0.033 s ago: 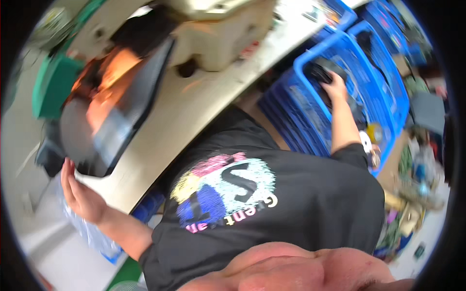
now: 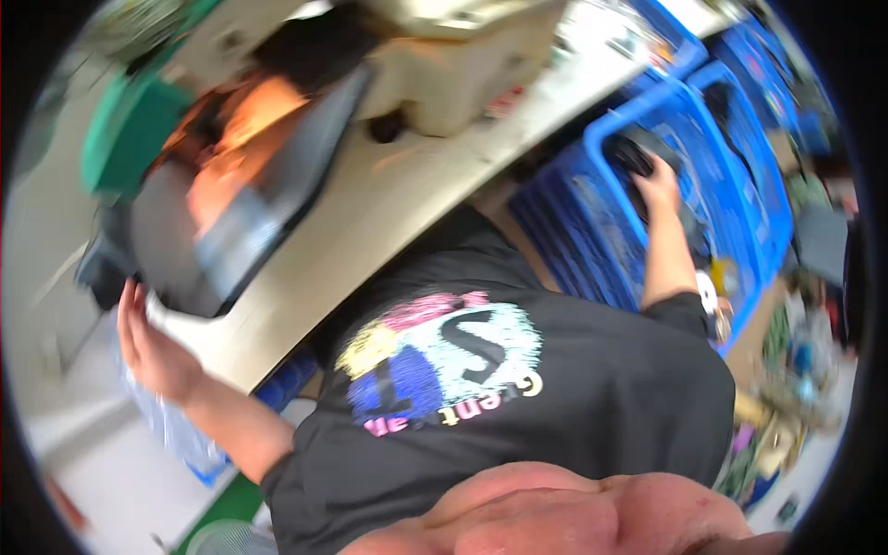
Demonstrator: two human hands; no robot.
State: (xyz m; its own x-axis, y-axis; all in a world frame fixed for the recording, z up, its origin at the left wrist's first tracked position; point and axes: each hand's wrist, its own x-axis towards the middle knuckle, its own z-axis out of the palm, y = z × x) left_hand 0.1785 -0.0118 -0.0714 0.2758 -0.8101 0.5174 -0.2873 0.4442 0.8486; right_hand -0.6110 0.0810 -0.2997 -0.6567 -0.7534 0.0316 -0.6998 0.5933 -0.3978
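At the left, my left hand (image 2: 162, 356) is raised with its fingers stretched out, holding nothing I can see. Its fingertips are close to the lower corner of a dark, tilted panel (image 2: 319, 153) at the table's end; whether they touch cannot be made out. My right hand (image 2: 659, 180) reaches into a blue plastic crate (image 2: 740, 208), its fingers closed round a glossy black object (image 2: 632, 155) whose kind is unclear. More dark pieces lie in the crate below that hand.
A pale worktable (image 2: 388, 199) runs diagonally, bearing a cream sewing-machine-like body (image 2: 435, 88). A green bin (image 2: 129, 139) stands behind the panel. More blue crates are stacked beside the table (image 2: 578, 222). Assorted bags and scraps (image 2: 786, 370) lie at the far right.
The view has swung slightly, so table and crates appear shifted right. My left hand remains open beside the panel, and my right hand keeps the black object in the crate.
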